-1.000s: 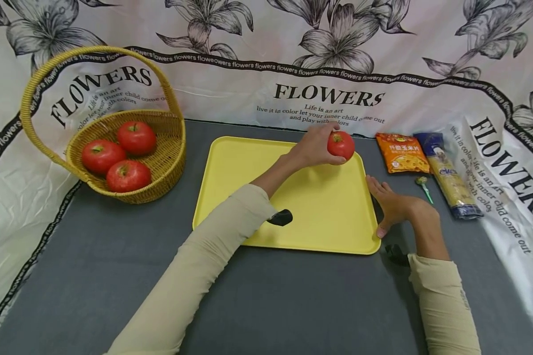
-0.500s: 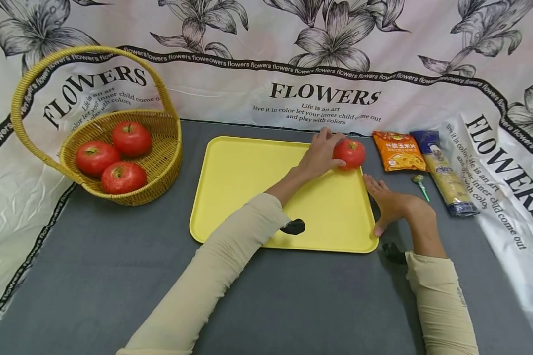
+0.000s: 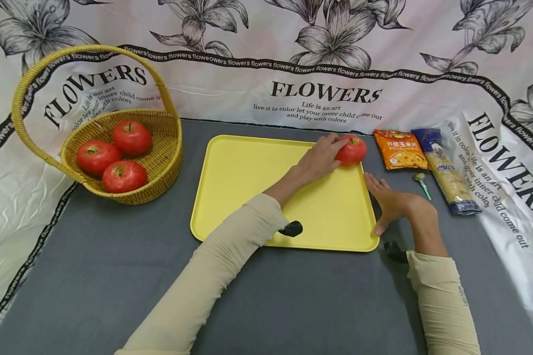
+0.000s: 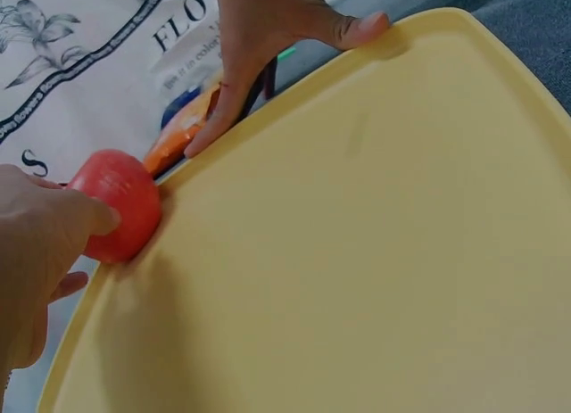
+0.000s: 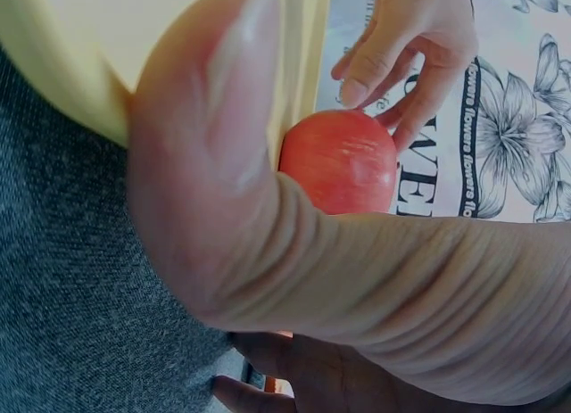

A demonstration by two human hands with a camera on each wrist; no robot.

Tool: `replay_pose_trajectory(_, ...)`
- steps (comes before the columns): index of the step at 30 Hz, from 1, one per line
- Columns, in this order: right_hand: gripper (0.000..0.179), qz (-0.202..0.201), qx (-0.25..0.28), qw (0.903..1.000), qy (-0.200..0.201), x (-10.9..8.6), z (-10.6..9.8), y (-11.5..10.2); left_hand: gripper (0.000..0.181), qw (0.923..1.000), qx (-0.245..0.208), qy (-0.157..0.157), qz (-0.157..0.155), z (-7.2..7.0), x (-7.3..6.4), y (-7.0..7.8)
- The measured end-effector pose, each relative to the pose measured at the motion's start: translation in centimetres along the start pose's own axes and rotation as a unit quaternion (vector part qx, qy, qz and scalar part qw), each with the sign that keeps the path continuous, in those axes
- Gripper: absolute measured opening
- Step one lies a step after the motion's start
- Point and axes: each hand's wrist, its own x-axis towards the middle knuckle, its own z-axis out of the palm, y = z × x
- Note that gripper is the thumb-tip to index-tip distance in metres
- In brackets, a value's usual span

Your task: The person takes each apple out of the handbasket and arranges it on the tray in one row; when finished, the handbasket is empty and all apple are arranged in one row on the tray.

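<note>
A red tomato (image 3: 352, 150) rests in the far right corner of a yellow tray (image 3: 257, 197). My left hand (image 3: 321, 160) is beside it, fingers loosely extended and the fingertips right at its left side. In the left wrist view the thumb of that hand overlaps the tomato (image 4: 125, 203); the right wrist view shows its fingers spread apart around the near side. At the tray's right edge my right hand (image 3: 393, 199) lies with fingers stretched and thumb spread, fingertips against the rim.
At the left stands a yellow wicker basket (image 3: 160, 185) with a tall handle, holding three tomatoes (image 3: 124, 176). Right of the tray lie an orange snack bag (image 3: 399, 149), a green-stemmed lollipop (image 3: 421, 182) and a pasta packet (image 3: 446, 172). A flower-printed sheet (image 3: 231, 88) rises behind.
The left hand has carried the tomato right and down onto the tray's far right corner, then loosened and drawn slightly left from it. The right hand stays at the rim.
</note>
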Motion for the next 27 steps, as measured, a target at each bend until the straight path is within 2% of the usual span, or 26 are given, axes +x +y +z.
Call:
replay_pose_trajectory(4, 0.161, 0.001, 0.000, 1.0000, 0.000, 0.3, -0.1, 0.1, 0.056, 1.0000, 0.008, 0.002, 0.000, 0.0, 0.0, -0.1)
replay_pose_trajectory(10, 0.163, 0.005, 0.006, 1.0000, -0.001, 0.2, -0.1, 0.3, 0.060, 0.9999, -0.010, -0.001, 0.009, 0.1, 0.0, -0.3)
replay_pose_trajectory(18, 0.163, -0.016, 0.024, 0.9996, 0.006, 0.6, 0.1, 0.7, 0.069, 0.9998, -0.012, -0.011, -0.009, -0.5, -0.3, -0.6)
replay_pose_trajectory(23, 0.162, -0.005, 0.013, 0.9999, 0.002, 0.2, -0.1, 0.0, 0.065, 0.9999, -0.010, 0.000, 0.009, -1.5, -0.6, -0.8)
replay_pose_trajectory(27, 0.162, -0.001, 0.013, 0.9999, 0.004, -0.1, 0.0, 0.0, 0.060, 0.9995, -0.004, 0.012, 0.028, -3.0, -1.1, -1.0)
